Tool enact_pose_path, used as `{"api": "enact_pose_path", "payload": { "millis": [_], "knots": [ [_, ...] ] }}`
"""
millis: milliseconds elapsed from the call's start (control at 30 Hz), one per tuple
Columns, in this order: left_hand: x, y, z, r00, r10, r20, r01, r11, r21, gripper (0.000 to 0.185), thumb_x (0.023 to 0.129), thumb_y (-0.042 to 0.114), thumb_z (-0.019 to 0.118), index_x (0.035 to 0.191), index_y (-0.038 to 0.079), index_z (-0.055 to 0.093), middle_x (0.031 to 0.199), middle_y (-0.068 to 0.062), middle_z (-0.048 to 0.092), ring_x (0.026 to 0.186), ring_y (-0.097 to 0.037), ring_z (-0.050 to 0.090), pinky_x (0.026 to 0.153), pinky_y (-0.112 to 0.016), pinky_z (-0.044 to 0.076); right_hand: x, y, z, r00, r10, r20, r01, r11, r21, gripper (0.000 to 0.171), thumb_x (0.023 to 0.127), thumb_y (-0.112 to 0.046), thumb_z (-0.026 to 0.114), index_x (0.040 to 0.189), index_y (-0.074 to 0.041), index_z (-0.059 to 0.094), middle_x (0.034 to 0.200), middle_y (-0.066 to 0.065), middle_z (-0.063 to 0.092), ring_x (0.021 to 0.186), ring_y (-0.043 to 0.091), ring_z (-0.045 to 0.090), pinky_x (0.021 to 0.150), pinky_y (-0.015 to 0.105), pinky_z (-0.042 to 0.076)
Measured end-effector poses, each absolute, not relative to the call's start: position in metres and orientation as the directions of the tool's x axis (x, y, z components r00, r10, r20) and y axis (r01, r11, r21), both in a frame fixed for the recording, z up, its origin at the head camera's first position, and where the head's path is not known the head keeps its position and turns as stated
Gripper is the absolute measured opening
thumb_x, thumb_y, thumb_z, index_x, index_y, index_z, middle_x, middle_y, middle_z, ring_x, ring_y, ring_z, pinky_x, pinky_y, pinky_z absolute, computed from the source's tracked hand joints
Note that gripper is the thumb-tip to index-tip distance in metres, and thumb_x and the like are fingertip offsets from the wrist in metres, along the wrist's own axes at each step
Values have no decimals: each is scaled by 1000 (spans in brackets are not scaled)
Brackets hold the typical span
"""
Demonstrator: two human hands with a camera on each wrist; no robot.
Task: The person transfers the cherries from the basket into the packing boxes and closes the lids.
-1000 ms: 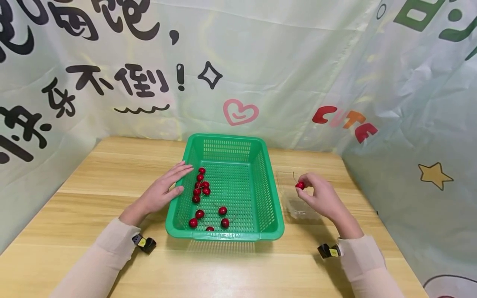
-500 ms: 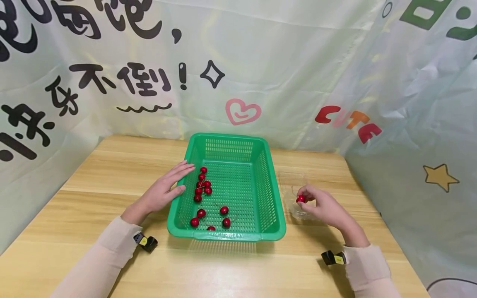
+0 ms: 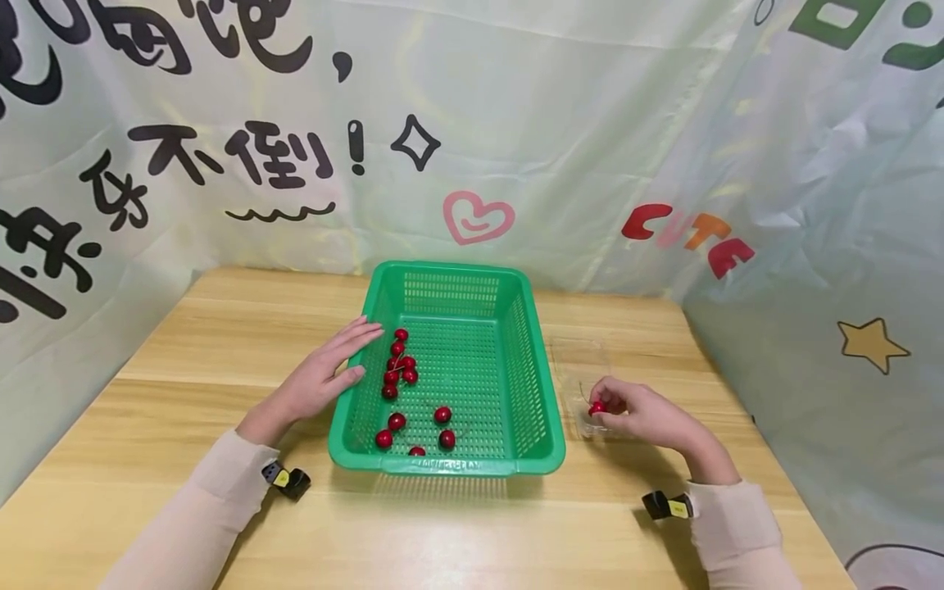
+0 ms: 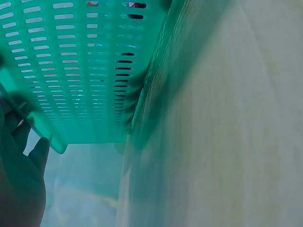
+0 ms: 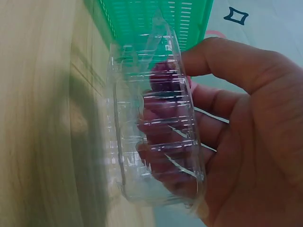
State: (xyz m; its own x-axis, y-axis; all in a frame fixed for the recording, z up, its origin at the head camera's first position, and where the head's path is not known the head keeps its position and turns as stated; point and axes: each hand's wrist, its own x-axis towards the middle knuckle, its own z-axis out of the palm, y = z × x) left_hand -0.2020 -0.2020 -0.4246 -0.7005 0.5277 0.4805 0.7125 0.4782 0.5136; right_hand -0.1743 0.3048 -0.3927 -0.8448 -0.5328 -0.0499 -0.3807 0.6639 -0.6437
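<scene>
We had the right hand (image 3: pixel 642 414) low over the clear plastic box (image 3: pixel 583 385), which sat on the table (image 3: pixel 184 352) just to the right of the green basket (image 3: pixel 516 360). Thumb & fingertips were pinched on one red cherry (image 3: pixel 596 406), its thin stem sticking up to the left. From the head view the cherry looked to be at the near part of the box, inside or just above it; we couldn't tell which. The right wrist cam showed the same hand (image 5: pixel 246 127) thru the ribbed clear wall of the box (image 5: pixel 156 142), fingers curled, a dark red blur of the cherry (image 5: pixel 163 78) up near the fingertips, basket (image 5: pixel 151 19) behind.

Left hand (image 3: pixel 320 377) lay flat, fingers straight & relaxed, resting against the left rim of the basket, holding nothing. The left wrist cam gave us only the slotted basket wall (image 4: pixel 80 71) very close, w/ the hand (image 4: pixel 19 184) dark at the bottom left.

Inside the basket we counted more cherries (image 3: pixel 398 369): a cluster along the left wall near the left fingertips, plus a few loose ones (image 3: pixel 442 415) toward the near end. Sleeves were pale pink, a small black cam at each wrist. Printed cloth backdrop (image 3: pixel 472 123) hung behind & to the right.
</scene>
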Motion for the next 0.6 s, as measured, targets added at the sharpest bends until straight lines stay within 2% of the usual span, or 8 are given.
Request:
{"api": "enact_pose_path", "payload": {
  "millis": [233, 600],
  "knots": [
    [-202, -204, -426, -704, 530, 473, 709, 483, 514, 55, 96, 12, 55, 149, 7, 41, 153, -16, 36, 147, -30, 17, 112, -61, 19, -176, 303, -399, -821, -560, -110, -359, 657, -663, 13, 91, -16, 70, 97, -11, 59, 83, -1, 62, 77, 14, 58, 66, 26, 51],
    [-203, -204, -427, -701, 534, 473, 712, 481, 512, 55, 97, 13, 54, 150, 10, 40, 153, -15, 36, 147, -32, 17, 115, -56, 18, -178, 302, -404, -815, -553, -171, -365, 720, -590, 13, 89, -15, 71, 93, -12, 59, 80, -6, 60, 73, 11, 55, 64, 25, 48]
  ]
}}
